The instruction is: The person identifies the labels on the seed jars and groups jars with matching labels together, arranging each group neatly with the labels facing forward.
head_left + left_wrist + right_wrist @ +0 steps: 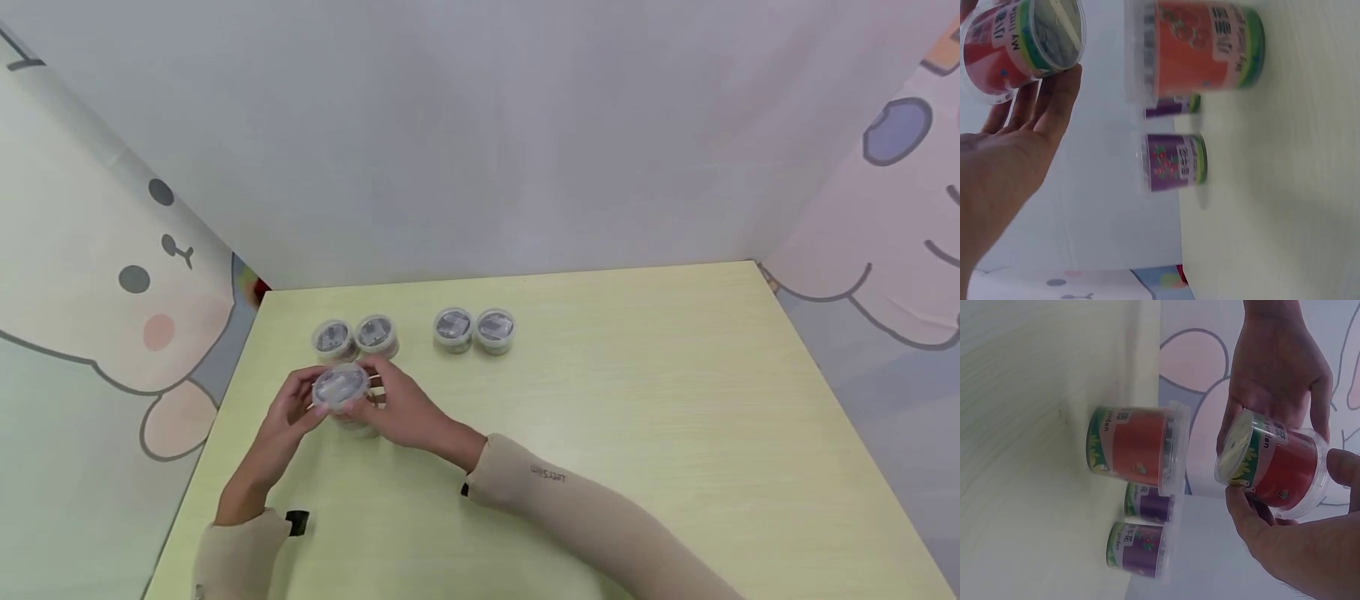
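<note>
Both hands hold a red printed plastic tub [1288, 469] with a clear lid, raised and tilted above the table. My left hand [288, 408] grips one side, its thumb at the front of the tub and its fingers behind. From the opposite side my right hand [401, 408] pinches the tub between thumb and fingers. Just below, a second red tub [1200, 47] stands upright on the table, mostly covered by the held tub in the head view. Two purple tubs [1175, 164] stand side by side behind it.
Two more lidded tubs [474, 328] stand together to the right of the purple pair. The pale yellow table [637, 400] ends at a grey-white back wall [487, 142]. Cartoon-printed curtains [97, 275] hang at both sides.
</note>
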`<state>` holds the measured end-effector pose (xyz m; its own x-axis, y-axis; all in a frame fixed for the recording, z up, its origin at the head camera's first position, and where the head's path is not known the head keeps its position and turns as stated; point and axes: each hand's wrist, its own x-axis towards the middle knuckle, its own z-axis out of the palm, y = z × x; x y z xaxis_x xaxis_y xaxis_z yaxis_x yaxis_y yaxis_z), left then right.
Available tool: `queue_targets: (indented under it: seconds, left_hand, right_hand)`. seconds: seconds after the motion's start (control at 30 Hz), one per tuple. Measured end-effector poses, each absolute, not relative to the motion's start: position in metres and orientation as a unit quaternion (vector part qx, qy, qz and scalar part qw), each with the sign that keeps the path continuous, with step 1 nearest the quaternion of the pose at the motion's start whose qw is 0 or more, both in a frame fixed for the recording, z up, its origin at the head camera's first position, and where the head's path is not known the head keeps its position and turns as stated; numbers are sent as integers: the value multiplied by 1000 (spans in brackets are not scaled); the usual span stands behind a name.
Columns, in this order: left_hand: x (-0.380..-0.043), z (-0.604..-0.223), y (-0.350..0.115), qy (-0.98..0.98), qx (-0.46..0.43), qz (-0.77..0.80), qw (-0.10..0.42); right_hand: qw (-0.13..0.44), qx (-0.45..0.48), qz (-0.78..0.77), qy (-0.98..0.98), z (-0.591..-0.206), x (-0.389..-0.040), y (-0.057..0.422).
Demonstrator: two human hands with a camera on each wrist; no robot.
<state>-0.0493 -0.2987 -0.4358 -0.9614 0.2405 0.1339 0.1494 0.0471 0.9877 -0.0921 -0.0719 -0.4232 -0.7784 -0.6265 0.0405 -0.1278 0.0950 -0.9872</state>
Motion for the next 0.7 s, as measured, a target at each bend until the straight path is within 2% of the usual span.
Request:
queue_targets:
  seconds: [0.7]
  left_hand:
    - [-43, -456, -346, 693, 166, 701, 14]
  right_hand:
    - [161, -302, -533, 774, -436, -93, -119]
